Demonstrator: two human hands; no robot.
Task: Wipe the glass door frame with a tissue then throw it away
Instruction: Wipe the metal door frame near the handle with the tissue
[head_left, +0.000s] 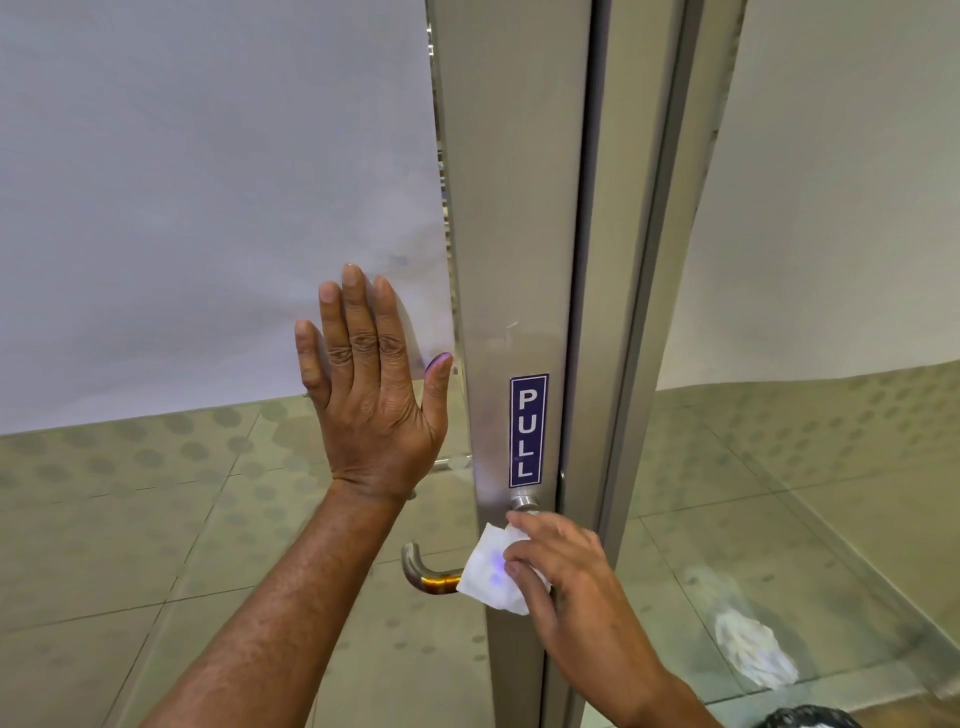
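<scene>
Frosted glass (182, 182) fills the left side, and on it we rest our left hand (371, 395), its grip spread flat. Further right, our right hand (563, 564) pinches one tissue (491, 574) against the metal door frame (514, 234), beside one handle (431, 569) and one PULL sticker (528, 430). Pressing hard could tear the tissue, or snag it on the handle.

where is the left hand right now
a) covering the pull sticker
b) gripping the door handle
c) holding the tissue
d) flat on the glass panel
d: the left hand lies open with fingers spread on the glass panel, while the right hand presses the tissue on the frame.
</scene>
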